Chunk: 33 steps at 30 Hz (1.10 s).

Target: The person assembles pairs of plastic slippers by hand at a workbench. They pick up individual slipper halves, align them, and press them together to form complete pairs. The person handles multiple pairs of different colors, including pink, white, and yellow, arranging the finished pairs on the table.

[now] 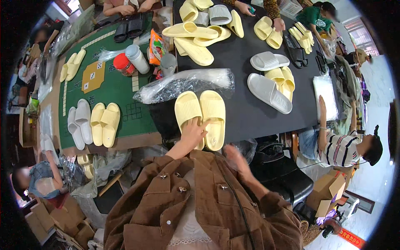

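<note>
1. Far left, green table surface (125,95): yellow slipper pair (75,66) lying near its left edge.
2. Nearer the person, same surface: light grey slipper pair (83,118), with a second yellow pair (111,123) just beside it on the right.
3. Further back: red-lidded jar (122,64) standing next to a pale capped bottle (138,60).
4. Bundle of clear plastic (187,85) lying across the join of the green and dark surfaces, directly behind the slippers in hand.
5. Left hand (192,133): on the handled slippers. Fingers bent together at the strap edge of the left shoe, thumb spread out over the right shoe. Cannot tell whether the fingertips grip.
6. Handled pale yellow slippers (213,109): side by side at the front edge of the dark table (241,112), straps away from the person, heels toward the person.
7. Right hand (236,159): off the slippers, near the table edge. Blurred; finger opening cannot be told; nothing seen in it.
8. Farther right: grey slippers (270,92) around another yellow pair (287,85).
9. Right end: flat white stack (326,98), a co-worker's hand (322,107) beside it.
</note>
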### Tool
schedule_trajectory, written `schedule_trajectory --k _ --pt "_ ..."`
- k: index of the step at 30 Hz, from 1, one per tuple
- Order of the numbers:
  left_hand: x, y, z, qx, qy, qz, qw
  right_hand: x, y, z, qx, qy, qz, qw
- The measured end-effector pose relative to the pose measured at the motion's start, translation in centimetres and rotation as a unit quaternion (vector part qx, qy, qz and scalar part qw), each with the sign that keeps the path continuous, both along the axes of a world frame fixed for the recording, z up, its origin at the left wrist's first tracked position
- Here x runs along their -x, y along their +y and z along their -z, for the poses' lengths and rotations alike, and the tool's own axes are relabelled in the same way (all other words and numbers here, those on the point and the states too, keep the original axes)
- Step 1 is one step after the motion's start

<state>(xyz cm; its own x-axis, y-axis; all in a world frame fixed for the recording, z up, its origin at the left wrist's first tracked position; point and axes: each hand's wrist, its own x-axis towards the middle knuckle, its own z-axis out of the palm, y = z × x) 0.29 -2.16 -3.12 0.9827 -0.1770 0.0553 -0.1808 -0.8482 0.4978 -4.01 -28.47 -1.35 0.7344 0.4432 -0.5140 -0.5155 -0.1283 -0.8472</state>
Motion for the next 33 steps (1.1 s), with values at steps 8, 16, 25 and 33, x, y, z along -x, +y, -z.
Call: schedule_trajectory --k 8,16,25,33 --pt "0.3 -0.9 1.1 0.008 -0.071 -0.067 0.995 -25.4 -7.8 3.6 0.334 -0.405 0.256 0.812" --pt "3.6 3.3 -4.2 0.095 -0.102 -0.172 0.975 -23.8 -2.5 2.7 0.341 -0.289 0.073 0.891" --pt "7.8 10.6 -3.4 0.077 -0.119 -0.331 0.933 -6.4 1.6 1.2 0.258 -0.185 -0.020 0.948" --pt "11.0 14.0 1.5 0.215 -0.021 -0.437 0.873 -13.5 -3.4 5.3 0.186 -0.269 -0.065 0.943"
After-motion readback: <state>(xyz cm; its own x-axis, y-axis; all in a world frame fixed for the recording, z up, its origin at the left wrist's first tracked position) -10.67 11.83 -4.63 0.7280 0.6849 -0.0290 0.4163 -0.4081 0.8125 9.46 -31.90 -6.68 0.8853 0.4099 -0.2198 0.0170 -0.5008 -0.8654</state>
